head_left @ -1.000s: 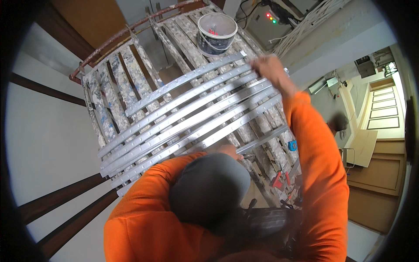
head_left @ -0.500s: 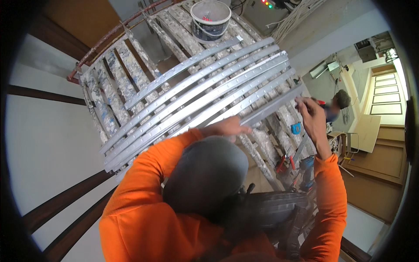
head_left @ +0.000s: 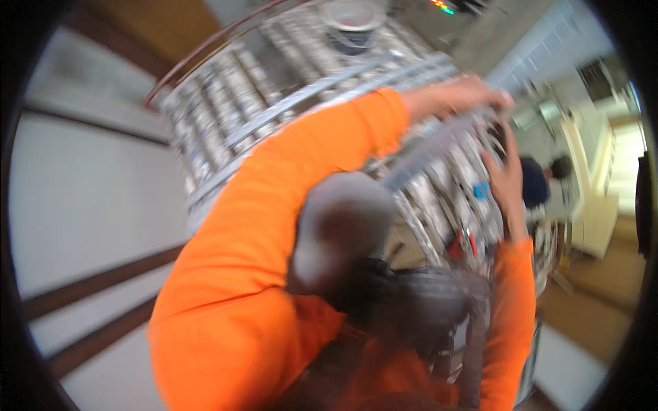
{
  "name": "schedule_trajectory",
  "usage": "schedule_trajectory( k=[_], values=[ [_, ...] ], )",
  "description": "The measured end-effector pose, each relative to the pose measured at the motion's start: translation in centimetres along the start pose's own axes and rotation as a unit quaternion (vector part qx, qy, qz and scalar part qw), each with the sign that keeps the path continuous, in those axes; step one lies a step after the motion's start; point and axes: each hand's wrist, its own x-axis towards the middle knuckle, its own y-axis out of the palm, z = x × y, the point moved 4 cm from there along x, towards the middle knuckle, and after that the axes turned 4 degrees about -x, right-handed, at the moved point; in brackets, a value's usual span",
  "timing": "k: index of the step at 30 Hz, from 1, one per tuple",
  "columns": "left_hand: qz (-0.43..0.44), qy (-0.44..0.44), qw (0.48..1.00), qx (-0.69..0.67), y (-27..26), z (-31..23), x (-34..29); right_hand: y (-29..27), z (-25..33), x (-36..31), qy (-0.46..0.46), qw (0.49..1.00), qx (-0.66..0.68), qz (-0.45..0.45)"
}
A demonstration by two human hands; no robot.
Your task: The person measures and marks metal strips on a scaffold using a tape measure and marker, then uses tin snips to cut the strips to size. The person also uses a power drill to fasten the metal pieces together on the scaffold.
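Observation:
A flat grey metal strip point(head_left: 428, 152) runs slantwise under my left forearm towards my hands. My left hand point(head_left: 460, 97) reaches across to the strip's far right end, palm down, its fingers smeared by motion. Just below that end is my right hand point(head_left: 506, 171), with thumb and fingers apart. Whether either hand grips the strip cannot be made out. Several dimpled silvery metal strips point(head_left: 274, 116) lie side by side beyond, partly hidden by my left sleeve.
The strips rest on a paint-spattered slatted platform point(head_left: 202, 120). A bucket point(head_left: 349, 20) stands at its back. Near my right forearm lie a blue tape measure point(head_left: 481, 190) and a red-handled tool point(head_left: 469, 243). Another person point(head_left: 534, 181) is at the right.
My left hand has moved away and right, from the middle of the grey strip to its far end. My right hand's fingers have spread. The view has shifted and blurred.

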Motion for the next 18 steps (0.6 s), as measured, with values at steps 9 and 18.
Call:
schedule_trajectory(
  k=[9,18],
  values=[
    [0.078,0.042,0.988,-0.126,-0.9,-7.0,9.4,-3.1,0.0,1.0,0.015,0.976,0.122,-0.18],
    [0.093,-0.012,0.99,-0.106,3.2,-8.4,7.9,-6.0,-1.3,-0.6,-0.005,0.967,0.075,-0.244]
  ],
)
